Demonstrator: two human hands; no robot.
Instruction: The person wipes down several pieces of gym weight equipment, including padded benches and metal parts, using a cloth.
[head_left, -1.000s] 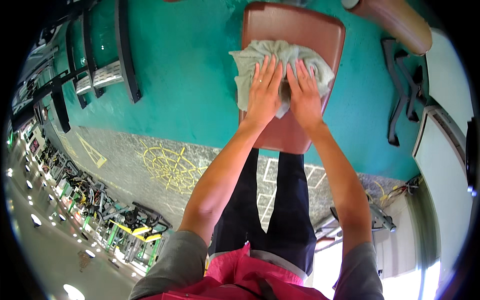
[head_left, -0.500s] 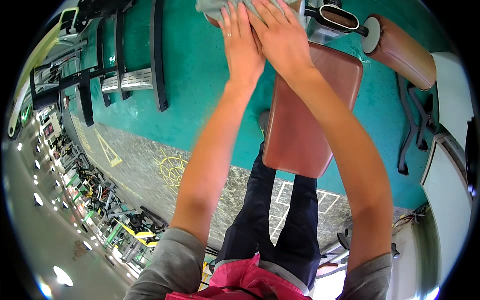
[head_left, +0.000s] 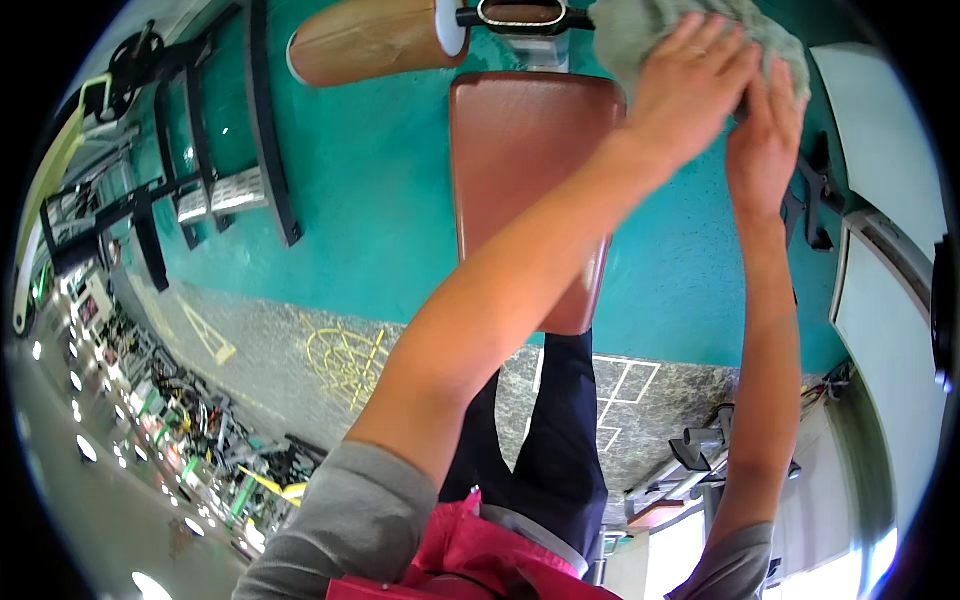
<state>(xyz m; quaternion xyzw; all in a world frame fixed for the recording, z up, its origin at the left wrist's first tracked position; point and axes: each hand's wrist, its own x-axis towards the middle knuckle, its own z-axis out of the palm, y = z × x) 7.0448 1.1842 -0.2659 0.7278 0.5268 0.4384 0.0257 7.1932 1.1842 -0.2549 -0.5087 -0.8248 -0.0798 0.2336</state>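
Upper R of view, my L hand [head_left: 690, 95] and R hand [head_left: 770, 150] work close tog., backs showing, fingers extended, the L's pointing fwd and to the R, the R's more nearly straight fwd. My L forearm [head_left: 520, 270], bare below the upper arm, cuts diag. across my front from lower L, elbow slightly bent, while my R forearm [head_left: 768, 330] reaches almost straight fwd, approx. in line w/ its wrist [head_left: 757, 212].
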